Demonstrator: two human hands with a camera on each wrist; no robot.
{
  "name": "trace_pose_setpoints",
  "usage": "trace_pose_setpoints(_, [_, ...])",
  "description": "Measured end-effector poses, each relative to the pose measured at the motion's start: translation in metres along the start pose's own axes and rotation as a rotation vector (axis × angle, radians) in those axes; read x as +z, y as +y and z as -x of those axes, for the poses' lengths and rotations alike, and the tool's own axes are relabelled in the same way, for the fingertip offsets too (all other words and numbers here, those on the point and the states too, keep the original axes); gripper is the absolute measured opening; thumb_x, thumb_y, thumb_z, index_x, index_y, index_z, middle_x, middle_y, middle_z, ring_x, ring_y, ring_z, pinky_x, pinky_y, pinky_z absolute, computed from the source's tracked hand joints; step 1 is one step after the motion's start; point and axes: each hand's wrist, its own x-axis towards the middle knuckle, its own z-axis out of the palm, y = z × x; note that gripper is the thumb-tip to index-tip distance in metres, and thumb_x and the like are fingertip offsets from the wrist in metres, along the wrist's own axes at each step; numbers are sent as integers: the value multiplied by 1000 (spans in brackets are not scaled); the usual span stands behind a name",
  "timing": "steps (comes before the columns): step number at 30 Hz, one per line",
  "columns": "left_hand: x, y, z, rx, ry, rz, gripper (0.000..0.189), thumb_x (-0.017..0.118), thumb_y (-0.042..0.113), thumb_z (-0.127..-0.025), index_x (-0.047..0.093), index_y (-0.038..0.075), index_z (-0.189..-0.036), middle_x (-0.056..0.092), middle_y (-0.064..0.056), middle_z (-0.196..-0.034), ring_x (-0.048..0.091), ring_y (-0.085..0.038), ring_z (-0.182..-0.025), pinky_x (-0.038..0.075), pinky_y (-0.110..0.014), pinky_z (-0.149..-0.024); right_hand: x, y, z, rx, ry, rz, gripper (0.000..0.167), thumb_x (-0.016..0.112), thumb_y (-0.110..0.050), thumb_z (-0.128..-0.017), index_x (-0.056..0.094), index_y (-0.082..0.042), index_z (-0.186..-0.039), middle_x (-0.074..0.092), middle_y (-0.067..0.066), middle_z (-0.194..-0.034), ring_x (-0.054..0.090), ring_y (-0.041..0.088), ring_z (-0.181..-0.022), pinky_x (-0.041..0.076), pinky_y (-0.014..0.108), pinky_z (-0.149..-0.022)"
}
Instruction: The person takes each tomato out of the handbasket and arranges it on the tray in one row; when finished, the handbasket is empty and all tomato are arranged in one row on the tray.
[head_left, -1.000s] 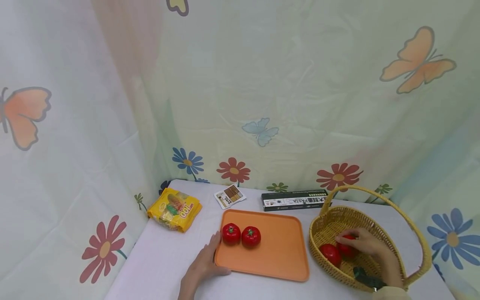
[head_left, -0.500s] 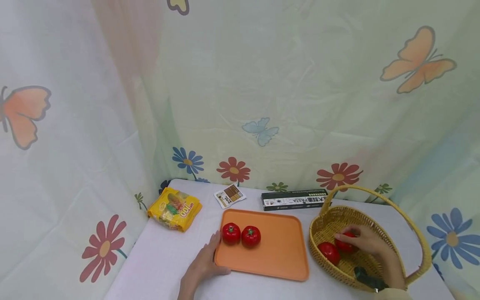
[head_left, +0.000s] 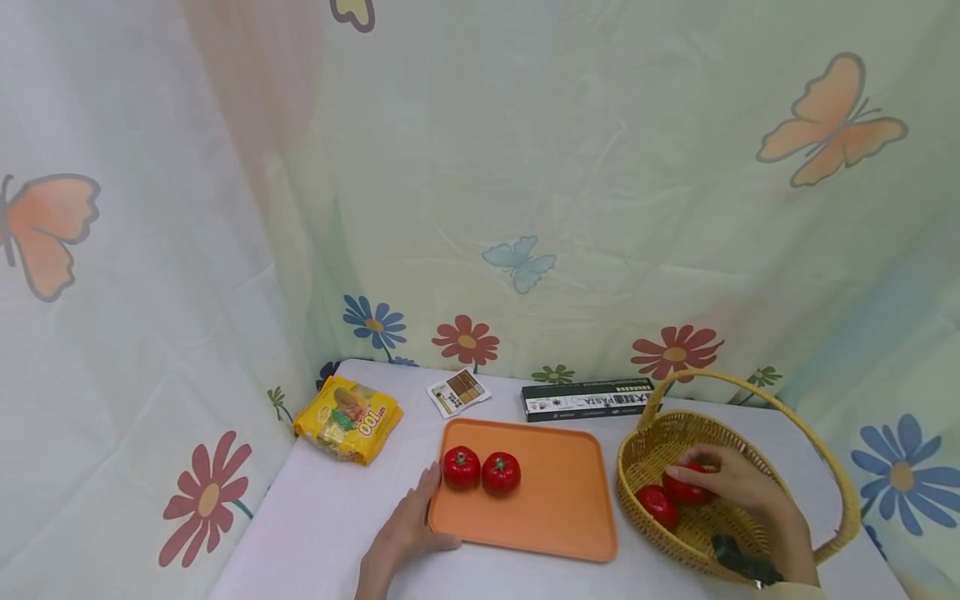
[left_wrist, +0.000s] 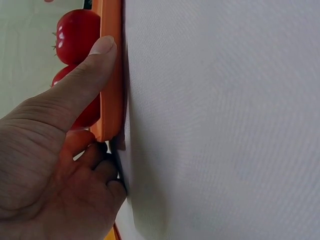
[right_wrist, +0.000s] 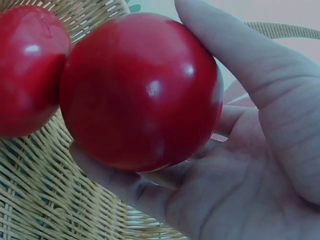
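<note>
Inside the wicker basket on the right, my right hand holds a smooth red tomato, thumb on one side and fingers curled beneath. A second red fruit lies right beside it in the basket. My left hand grips the near left corner of an orange tray. Its thumb lies over the tray's side while the other fingers curl at the corner. Two tomatoes with green stems, one at the left and one beside it, sit on the tray's left part.
A yellow snack bag lies at the back left. Behind the tray are a small white and brown packet and a dark pasta box. The basket's tall handle arches over the right arm. A printed curtain hangs behind the table.
My right hand and the tomato in it have shifted slightly left toward the other red fruit, which also moved a little left. The left hand keeps its place on the tray.
</note>
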Motion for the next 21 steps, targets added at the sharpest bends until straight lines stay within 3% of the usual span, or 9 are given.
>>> trace_pose_setpoints(8, [-1, -1, 0, 21, 4, -7, 124, 100, 28, -77, 24, 8, -172, 24, -23, -176, 20, -53, -161, 19, -70, -131, 5, -13, 3, -51, 35, 38, 38, 80, -38, -99, 71, -3, -113, 73, 9, -114, 64, 35, -110, 65, 42, -87])
trace_pose_setpoints(21, [0, 0, 1, 0, 1, 1, 124, 100, 28, -76, 25, 10, -172, 25, -21, -177, 20, -51, -162, 19, -70, -131, 15, -25, 5, -127, 2, -50, 35, 80, -29, -100, 68, -1, -117, 71, 8, -109, 63, 28, -106, 64, 30, -78])
